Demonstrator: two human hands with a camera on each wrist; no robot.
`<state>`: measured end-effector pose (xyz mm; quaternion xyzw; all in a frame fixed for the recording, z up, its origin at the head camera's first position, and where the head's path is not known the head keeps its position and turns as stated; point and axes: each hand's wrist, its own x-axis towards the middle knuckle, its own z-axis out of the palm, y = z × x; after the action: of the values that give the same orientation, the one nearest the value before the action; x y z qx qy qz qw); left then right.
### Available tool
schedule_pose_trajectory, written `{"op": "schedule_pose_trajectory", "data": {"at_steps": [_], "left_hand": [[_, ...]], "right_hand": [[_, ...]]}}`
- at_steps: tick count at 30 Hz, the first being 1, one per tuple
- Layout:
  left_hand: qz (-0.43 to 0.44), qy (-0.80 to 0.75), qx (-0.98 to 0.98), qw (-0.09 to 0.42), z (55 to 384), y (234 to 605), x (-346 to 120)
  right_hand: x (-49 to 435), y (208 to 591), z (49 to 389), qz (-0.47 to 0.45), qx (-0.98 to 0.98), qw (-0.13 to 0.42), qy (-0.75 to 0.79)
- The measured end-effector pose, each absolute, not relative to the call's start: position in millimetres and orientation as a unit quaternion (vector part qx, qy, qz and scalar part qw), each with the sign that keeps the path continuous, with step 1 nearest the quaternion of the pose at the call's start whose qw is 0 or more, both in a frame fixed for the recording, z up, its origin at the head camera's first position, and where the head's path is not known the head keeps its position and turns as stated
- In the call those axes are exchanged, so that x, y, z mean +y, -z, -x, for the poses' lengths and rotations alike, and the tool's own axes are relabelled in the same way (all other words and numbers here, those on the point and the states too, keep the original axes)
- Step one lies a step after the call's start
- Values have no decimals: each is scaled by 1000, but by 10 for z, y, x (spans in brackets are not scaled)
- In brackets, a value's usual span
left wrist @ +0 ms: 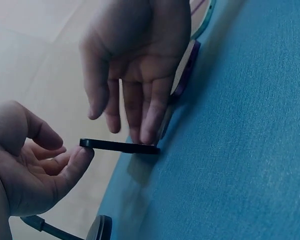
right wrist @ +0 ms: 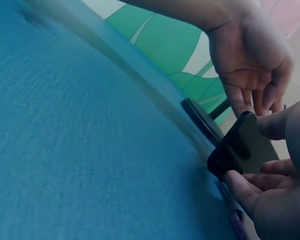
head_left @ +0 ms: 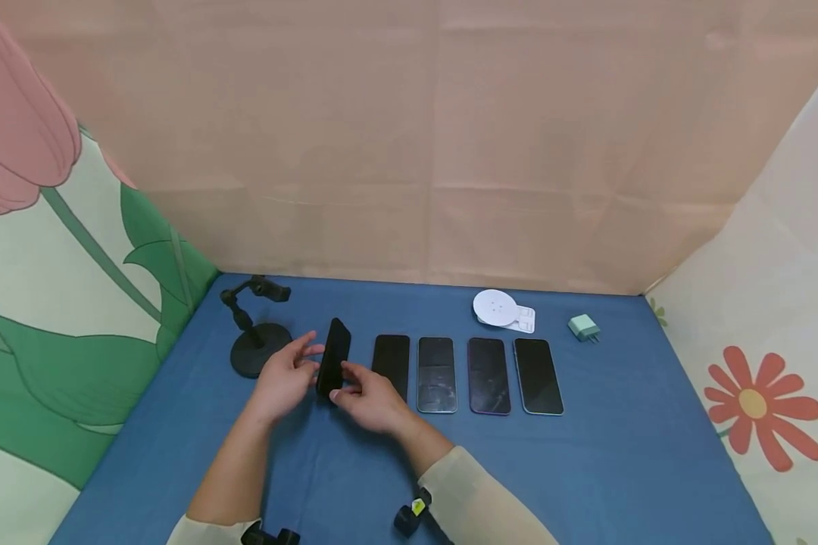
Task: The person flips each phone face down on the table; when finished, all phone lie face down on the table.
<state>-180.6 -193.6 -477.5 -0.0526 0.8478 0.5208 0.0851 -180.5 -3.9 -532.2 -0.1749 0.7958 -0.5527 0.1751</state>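
Note:
A black smartphone [head_left: 335, 350] stands tilted up on one long edge between my two hands, at the left end of a row. My left hand [head_left: 285, 378] holds its raised edge with the fingertips. From the other side my right hand [head_left: 370, 400] grips the phone near its lower edge, thumb and fingers bent toward it. In the left wrist view the phone [left wrist: 120, 146] appears edge-on, right fingertips against its lower part. Its dark body [right wrist: 240, 145] shows beside the right thumb and fingers in the right wrist view.
Several dark-screened phones [head_left: 437, 375] lie flat in a row to the right. A black stand [head_left: 251, 350] with a round base is left of my left hand. Behind the row are a white round disc [head_left: 495, 307] on a white card and a pale green plug adapter [head_left: 583, 327].

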Motion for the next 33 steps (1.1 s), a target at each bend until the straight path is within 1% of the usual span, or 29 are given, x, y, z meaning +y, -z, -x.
{"op": "schedule_pose_trajectory", "data": {"at_steps": [5,9,16,23,33], "left_hand": [[36,-502,861,76,1797,4788,-1931],[30,-490,869,67,1790,4819,-1930],[28,-492,868,65,1800,4881,-1896],[30,-482,874,54,1813,4920,-1848],[34,-499,864,60,1827,4958,-1785]], "right_hand": [[-41,5234,1823,179,780,163,578],[-81,5163,1826,172,773,165,588],[-89,5147,1840,171,780,151,583],[-76,5126,1856,167,782,133,586],[-28,5125,1866,164,777,130,593]]}}
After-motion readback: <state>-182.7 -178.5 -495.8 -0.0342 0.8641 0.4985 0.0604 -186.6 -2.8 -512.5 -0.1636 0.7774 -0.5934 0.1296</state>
